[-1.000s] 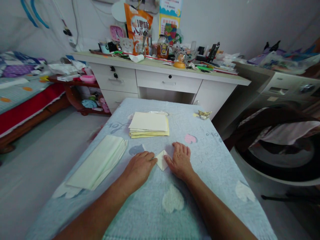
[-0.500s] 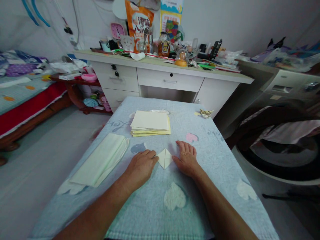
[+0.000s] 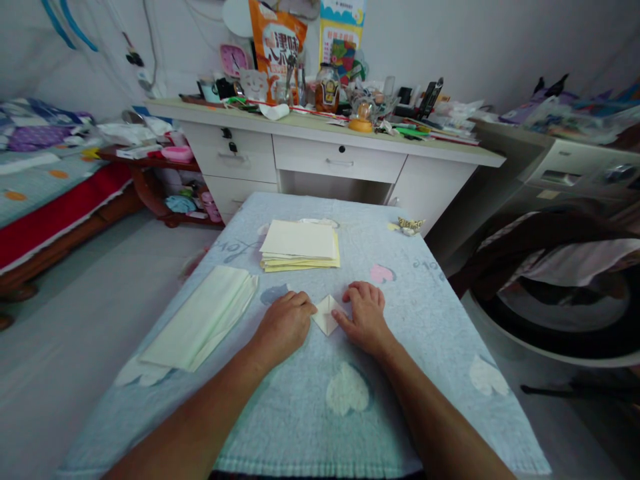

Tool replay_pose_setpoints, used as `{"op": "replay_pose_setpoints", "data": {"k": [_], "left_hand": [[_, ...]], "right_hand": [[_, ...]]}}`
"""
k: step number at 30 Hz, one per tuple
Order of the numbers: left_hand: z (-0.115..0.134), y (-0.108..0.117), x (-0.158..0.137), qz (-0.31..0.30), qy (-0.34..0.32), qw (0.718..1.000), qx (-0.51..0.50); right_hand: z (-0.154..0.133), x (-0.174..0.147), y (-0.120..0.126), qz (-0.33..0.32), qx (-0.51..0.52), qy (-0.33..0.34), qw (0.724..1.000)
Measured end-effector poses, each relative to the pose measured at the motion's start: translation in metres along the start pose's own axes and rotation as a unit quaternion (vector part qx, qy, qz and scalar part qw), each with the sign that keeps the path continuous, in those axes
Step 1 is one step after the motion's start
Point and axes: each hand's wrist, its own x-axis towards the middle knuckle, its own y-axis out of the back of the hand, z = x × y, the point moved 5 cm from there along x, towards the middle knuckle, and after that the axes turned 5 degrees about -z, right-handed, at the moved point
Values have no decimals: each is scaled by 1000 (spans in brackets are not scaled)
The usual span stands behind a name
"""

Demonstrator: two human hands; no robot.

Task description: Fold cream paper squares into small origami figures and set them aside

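The desk (image 3: 437,179) runs across the back, its top crowded, which may be why the work is on the table (image 3: 425,320) in front. A blue cloth (image 3: 260,437) covers that table and gives a flat, soft bed to press on. At the left lies the long paper (image 3: 197,320), in layers and slanted along the edge, seemingly to keep it out of the hands' way. The stack (image 3: 300,240) of cream and yellow sheets sits toward the far side, well apart from the hands, perhaps kept there within easy reach.

Both hands come in low from the near side, backs up, and almost meet at the middle of the table. The right hand (image 3: 367,317) is spread, its fingers bent down toward the cloth and its thumb held away from them, laid over the right part of the folded paper (image 3: 324,320), as if to press it flat. The left hand (image 3: 285,323) curls its fingers in, thumb tip at the paper's left corner, likely to steady it; whether it pinches that corner or only presses, one cannot tell. The paper, a small pale diamond, lies flat on the cloth between the hands, one corner pointing to the desk
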Motion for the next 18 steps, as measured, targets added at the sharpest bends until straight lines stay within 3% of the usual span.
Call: {"op": "replay_pose_setpoints", "data": {"k": [4, 8, 14, 16, 18], "left_hand": [[-8, -4, 6, 34, 24, 997, -63], [-18, -6, 10, 99, 99, 976, -168], [-12, -4, 12, 53, 82, 939, -329], [-13, -3, 12, 58, 81, 919, -381], [-15, -4, 11, 69, 94, 873, -474]], "right_hand": [[-8, 1, -7, -4, 9, 2, 1000], [-10, 3, -8, -6, 52, 23, 998], [-18, -1, 1, 9, 162, 84, 983], [-18, -3, 5, 23, 223, 88, 971], [-15, -3, 7, 41, 292, 74, 953]]}}
